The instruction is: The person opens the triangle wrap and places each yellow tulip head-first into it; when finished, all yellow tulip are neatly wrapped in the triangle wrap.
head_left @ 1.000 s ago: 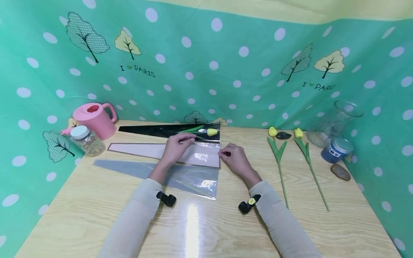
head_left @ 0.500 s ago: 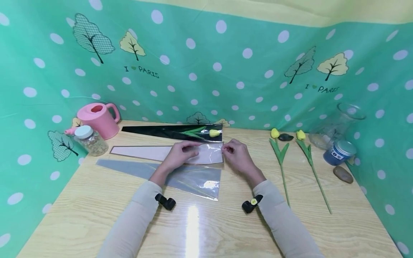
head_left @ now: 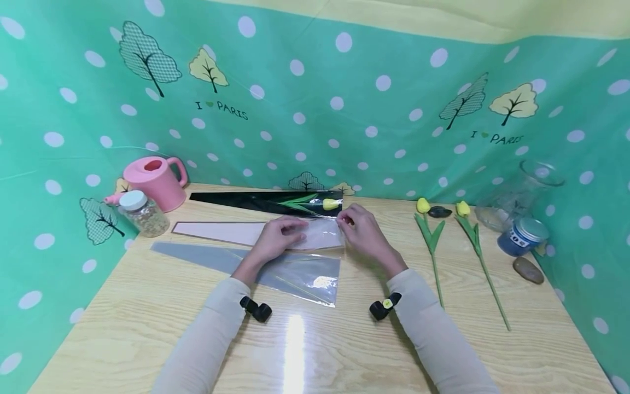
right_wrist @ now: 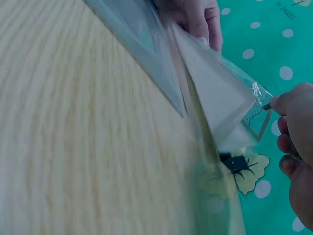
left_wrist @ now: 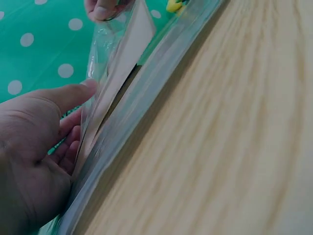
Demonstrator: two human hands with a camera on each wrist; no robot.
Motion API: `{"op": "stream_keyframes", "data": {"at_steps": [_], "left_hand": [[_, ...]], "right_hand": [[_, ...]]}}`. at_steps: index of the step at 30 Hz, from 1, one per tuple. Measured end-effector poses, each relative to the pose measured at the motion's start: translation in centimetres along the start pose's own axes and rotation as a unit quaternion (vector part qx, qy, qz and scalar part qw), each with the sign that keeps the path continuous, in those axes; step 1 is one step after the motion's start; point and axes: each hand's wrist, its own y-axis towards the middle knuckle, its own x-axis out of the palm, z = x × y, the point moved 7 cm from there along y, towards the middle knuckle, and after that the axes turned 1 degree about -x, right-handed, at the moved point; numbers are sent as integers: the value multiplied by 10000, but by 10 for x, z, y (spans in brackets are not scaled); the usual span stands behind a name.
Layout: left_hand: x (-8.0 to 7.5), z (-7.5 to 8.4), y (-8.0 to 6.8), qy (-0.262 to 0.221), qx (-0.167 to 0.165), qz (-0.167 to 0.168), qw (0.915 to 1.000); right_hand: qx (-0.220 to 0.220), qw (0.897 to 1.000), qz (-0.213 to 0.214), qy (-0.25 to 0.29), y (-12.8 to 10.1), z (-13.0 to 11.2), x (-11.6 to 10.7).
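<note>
A long tapered flower sleeve (head_left: 216, 230), pinkish white with a brown border and a clear film front, lies between both hands. At its wide right end my right hand (head_left: 365, 234) pinches the edge of the clear film (right_wrist: 258, 93), which stands lifted away from the white backing (right_wrist: 217, 90). My left hand (head_left: 278, 241) lies over the sleeve's middle, thumb (left_wrist: 82, 92) against the film and fingers loosely bent beside it. Behind is a black sleeve (head_left: 226, 202) with a yellow tulip (head_left: 331, 204) inside. A grey sleeve (head_left: 206, 257) lies nearest the person.
On the right lie two yellow tulips, one (head_left: 430, 241) left of the other (head_left: 476, 241). Beyond them stand a clear glass vase (head_left: 534, 186), a blue jar (head_left: 521, 236) and a brown stone (head_left: 528, 270). A pink watering can (head_left: 156, 183) and a white-lidded jar (head_left: 145, 214) stand at left.
My left hand has come down from the black sleeve's edge onto the white sleeve. My right hand has raised the film edge at the wide end. The head view has shifted slightly.
</note>
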Motion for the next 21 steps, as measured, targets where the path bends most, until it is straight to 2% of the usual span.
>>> {"op": "stream_keyframes", "data": {"at_steps": [3, 7, 13, 17, 21], "left_hand": [[-1, 1, -1, 19, 11, 94, 10000], [-4, 4, -1, -19, 55, 298, 9995], [-7, 3, 0, 64, 102, 544, 9984], [-7, 1, 0, -11, 74, 552, 9984], [-7, -1, 0, -154, -22, 534, 9984]], "right_hand": [[-118, 9999, 33, -47, 2, -6, -1], [-26, 10000, 60, 54, 4, -7, 1], [676, 9939, 176, 849, -3, 2, -3], [1232, 9836, 405, 1250, -20, 19, -21], [1427, 9772, 967, 1242, -47, 44, -54]]}}
